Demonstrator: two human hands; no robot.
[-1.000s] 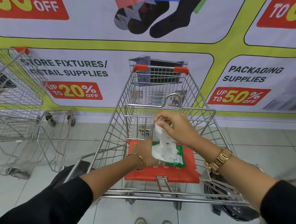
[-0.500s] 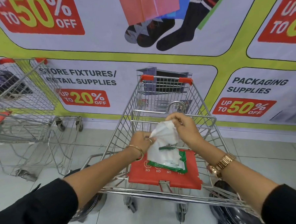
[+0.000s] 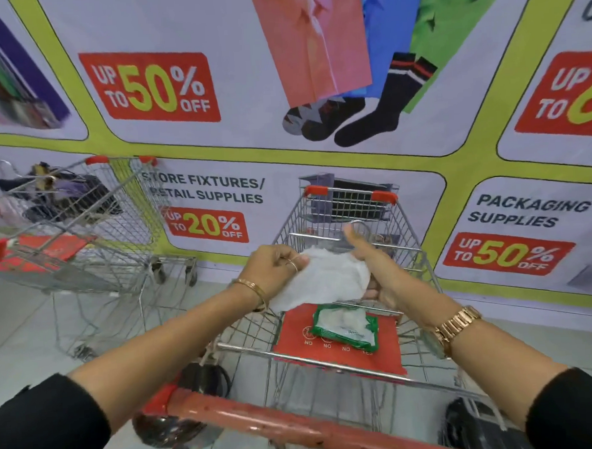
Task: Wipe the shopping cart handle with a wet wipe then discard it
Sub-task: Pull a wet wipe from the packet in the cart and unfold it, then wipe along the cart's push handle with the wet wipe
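Observation:
A white wet wipe (image 3: 328, 279) is stretched between both hands above the cart's child seat. My left hand (image 3: 273, 268) pinches its left edge. Its right side is gripped by my right hand (image 3: 372, 268), thumb up. Below them the green wipe pack (image 3: 346, 326) lies on the red seat flap (image 3: 294, 341), its top open with white showing. The cart's red handle (image 3: 263, 418) runs across the bottom of the view, below my forearms, marked with dark specks. Neither hand touches the handle.
The wire cart basket (image 3: 352, 214) reaches toward a banner wall (image 3: 217, 194). A second wire cart (image 3: 82, 228) holding dark items stands at the left. Dark bags (image 3: 476, 424) hang or sit low beside the cart on both sides. Grey tiled floor (image 3: 26, 341) lies at the left.
The wipe came fully out of the pack and both hands lifted and spread it. The view tilted up and back, bringing the red handle into sight.

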